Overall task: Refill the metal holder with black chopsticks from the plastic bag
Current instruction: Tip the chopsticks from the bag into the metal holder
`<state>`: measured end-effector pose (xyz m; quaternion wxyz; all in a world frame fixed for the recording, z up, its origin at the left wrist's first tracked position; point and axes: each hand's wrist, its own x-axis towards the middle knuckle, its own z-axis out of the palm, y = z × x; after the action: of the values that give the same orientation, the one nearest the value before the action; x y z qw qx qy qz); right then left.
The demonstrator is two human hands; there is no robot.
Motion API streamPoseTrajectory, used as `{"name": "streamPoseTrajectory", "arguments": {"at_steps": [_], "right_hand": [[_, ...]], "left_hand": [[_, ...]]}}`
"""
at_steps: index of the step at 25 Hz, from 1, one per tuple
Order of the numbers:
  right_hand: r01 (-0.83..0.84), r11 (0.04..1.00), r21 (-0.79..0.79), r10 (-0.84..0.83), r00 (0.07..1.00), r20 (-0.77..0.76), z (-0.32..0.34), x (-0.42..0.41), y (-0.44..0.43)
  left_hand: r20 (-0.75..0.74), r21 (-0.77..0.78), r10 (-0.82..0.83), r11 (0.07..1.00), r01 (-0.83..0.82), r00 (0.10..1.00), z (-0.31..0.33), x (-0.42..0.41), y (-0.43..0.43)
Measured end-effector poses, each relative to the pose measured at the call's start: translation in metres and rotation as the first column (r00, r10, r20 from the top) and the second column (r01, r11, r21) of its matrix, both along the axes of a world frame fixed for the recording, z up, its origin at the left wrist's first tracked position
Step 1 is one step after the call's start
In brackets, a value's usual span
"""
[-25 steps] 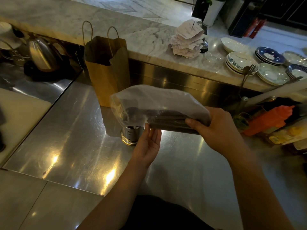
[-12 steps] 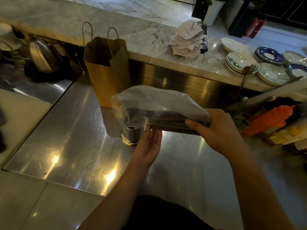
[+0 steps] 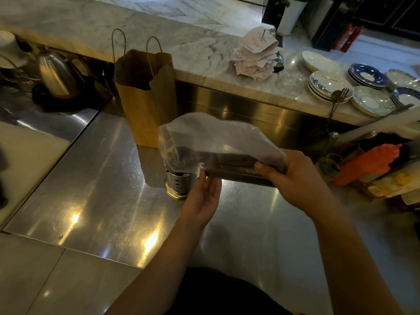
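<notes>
A clear plastic bag (image 3: 218, 137) with a bundle of black chopsticks (image 3: 229, 165) inside hangs roughly level above the steel counter. My right hand (image 3: 293, 178) grips the bag's right end, fingers curled around the bundle. The bag's loose left end droops over the metal holder (image 3: 180, 184), a perforated steel cup standing on the counter. My left hand (image 3: 203, 198) is raised under the bag, palm up, its straight fingertips touching the underside of the bundle just right of the holder.
A brown paper bag (image 3: 145, 94) stands behind the holder. A kettle (image 3: 58, 76) sits at the far left. On the marble ledge are a spike of receipts (image 3: 254, 55) and stacked plates (image 3: 329, 85). An orange squeeze bottle (image 3: 368, 162) lies at the right.
The bag and both hands stay almost where they were; the bag's loose left end has sagged a little lower over the holder.
</notes>
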<state>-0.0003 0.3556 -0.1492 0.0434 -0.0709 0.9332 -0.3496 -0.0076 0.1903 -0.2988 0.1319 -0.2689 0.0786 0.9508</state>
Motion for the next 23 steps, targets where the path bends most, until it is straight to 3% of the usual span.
{"name": "streamPoseTrajectory", "arguments": {"at_steps": [23], "right_hand": [[0.051, 0.998, 0.036, -0.046, 0.992, -0.116, 0.0064, -0.0064, -0.0079]], "left_hand": [[-0.026, 0.0, 0.02, 1.0, -0.02, 0.999, 0.0062, 0.0, -0.0029]]}}
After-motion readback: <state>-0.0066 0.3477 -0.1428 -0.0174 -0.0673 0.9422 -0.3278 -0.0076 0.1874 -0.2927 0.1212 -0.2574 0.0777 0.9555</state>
